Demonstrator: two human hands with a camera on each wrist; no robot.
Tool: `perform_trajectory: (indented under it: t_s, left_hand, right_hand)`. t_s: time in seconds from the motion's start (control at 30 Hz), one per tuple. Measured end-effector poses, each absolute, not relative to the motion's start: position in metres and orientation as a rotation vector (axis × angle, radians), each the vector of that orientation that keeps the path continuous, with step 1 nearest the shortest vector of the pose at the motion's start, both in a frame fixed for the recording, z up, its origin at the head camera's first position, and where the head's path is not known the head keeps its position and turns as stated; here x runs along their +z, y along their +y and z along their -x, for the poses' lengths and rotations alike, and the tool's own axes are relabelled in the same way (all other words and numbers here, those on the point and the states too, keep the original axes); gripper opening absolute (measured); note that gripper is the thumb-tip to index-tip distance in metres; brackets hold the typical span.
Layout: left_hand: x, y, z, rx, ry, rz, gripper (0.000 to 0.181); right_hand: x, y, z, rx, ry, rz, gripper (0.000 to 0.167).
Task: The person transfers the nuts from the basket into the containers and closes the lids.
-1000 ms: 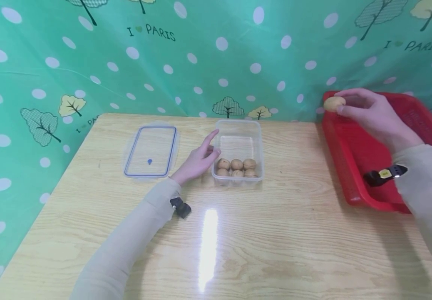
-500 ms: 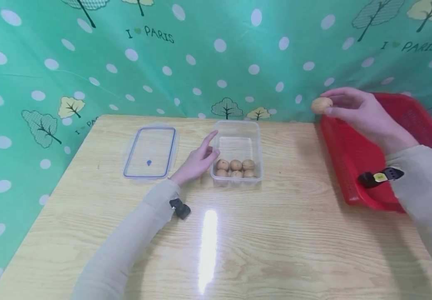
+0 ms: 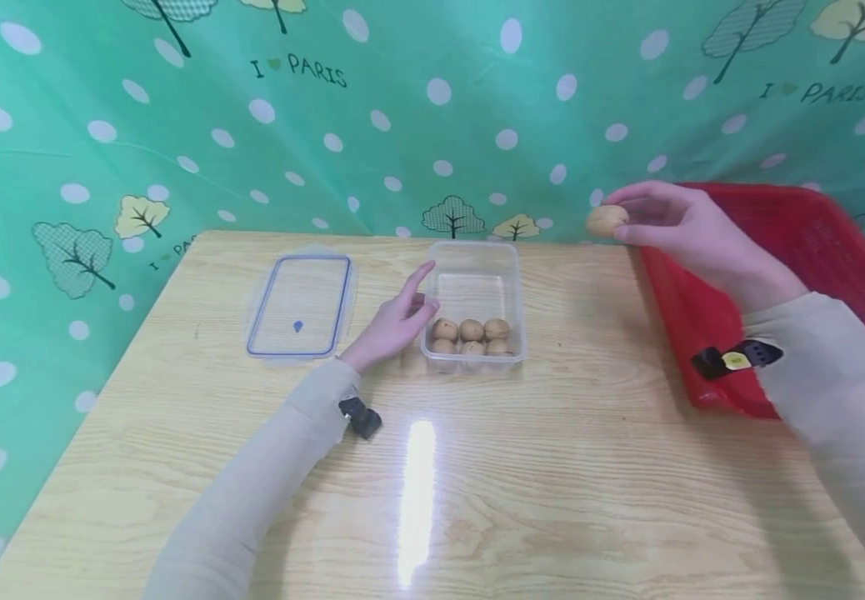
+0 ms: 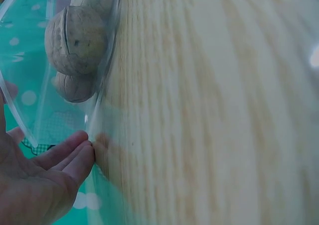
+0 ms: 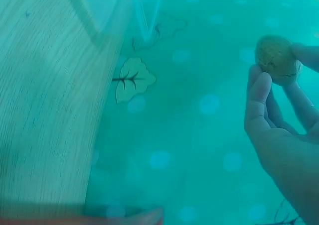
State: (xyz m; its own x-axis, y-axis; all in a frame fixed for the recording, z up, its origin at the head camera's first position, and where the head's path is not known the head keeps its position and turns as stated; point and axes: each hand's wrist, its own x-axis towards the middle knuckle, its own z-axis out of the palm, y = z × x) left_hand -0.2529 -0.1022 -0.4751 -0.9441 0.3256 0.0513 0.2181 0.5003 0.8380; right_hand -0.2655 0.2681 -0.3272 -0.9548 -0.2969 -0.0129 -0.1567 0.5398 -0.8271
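Note:
My right hand (image 3: 695, 229) pinches a tan walnut (image 3: 607, 221) between thumb and fingertips, raised beyond the left side of the red basket. In the right wrist view the same walnut (image 5: 275, 58) shows in front of the green cloth. My left hand (image 3: 395, 325) is beside a clear plastic container (image 3: 518, 292), index finger extended. The left wrist view has the left hand's (image 4: 42, 177) fairly straight fingers touching the container's outer wall. Several walnuts (image 3: 472, 331) lie in rows at the container's near end, and its far part shows bare bottom.
The red plastic basket (image 3: 676, 342) stands at the table's right, partly covered by my right arm. A clear lid with a blue seal (image 3: 299, 304) lies flat to the left of the container. Behind the wooden table (image 3: 537, 467) hangs a green patterned cloth (image 3: 372, 100).
My right hand has moved left with the walnut, from over the basket's far left corner to beyond its left side. The left hand and container have stayed put.

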Motion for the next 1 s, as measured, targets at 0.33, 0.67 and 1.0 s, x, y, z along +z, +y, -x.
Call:
perform_trajectory:
  t_s: [0.33,0.67,1.0]
  left_hand:
    - [-0.475,-0.101,0.253,1.438,2.627,-0.47,0.063]
    - [-0.474,-0.1,0.253,1.399,2.655,-0.473,0.062]
    - [-0.473,-0.101,0.252,1.398,2.656,-0.478,0.063]
  right_hand:
    - [-0.335,0.246,0.263,-1.427,2.543,0.544,0.039]
    - [-0.348,0.224,0.258,-1.404,2.477,0.583,0.038]
    - [-0.367,0.201,0.258,-1.422,2.371,0.732,0.039]
